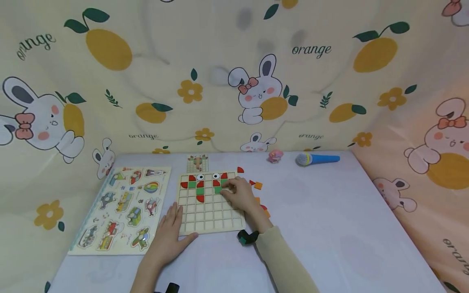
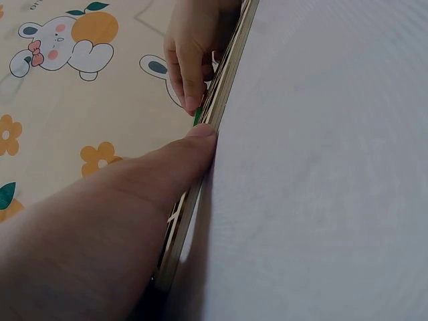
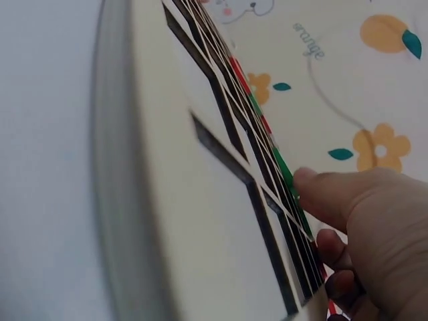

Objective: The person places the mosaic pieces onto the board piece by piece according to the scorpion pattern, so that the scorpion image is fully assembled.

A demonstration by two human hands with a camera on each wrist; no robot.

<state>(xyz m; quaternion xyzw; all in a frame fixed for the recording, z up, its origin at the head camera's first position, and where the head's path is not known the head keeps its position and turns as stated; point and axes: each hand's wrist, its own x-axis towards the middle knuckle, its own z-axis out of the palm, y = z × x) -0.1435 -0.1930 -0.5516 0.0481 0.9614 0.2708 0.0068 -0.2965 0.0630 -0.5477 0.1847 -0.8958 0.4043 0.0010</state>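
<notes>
A wooden grid board (image 1: 209, 226) lies on the white table. Red quarter-round pieces (image 1: 200, 198), green square tiles (image 1: 200, 191) and two round eye pieces (image 1: 200, 177) sit in its upper cells. My right hand (image 1: 239, 195) is over the upper right cells, fingers bent, thumb and forefinger pinching at a green square tile (image 3: 284, 170); the fingers partly hide it. At the lower left corner, my left hand (image 1: 168, 236) rests with fingers straight along the board's side. The left thumb (image 2: 194, 140) touches the front edge.
A small pattern card (image 1: 198, 163) lies behind the board. To its right are loose red and orange pieces (image 1: 258, 186). A picture puzzle board (image 1: 121, 211) lies at the left. At the back are a pink toy (image 1: 275, 156) and a blue toy microphone (image 1: 318, 159).
</notes>
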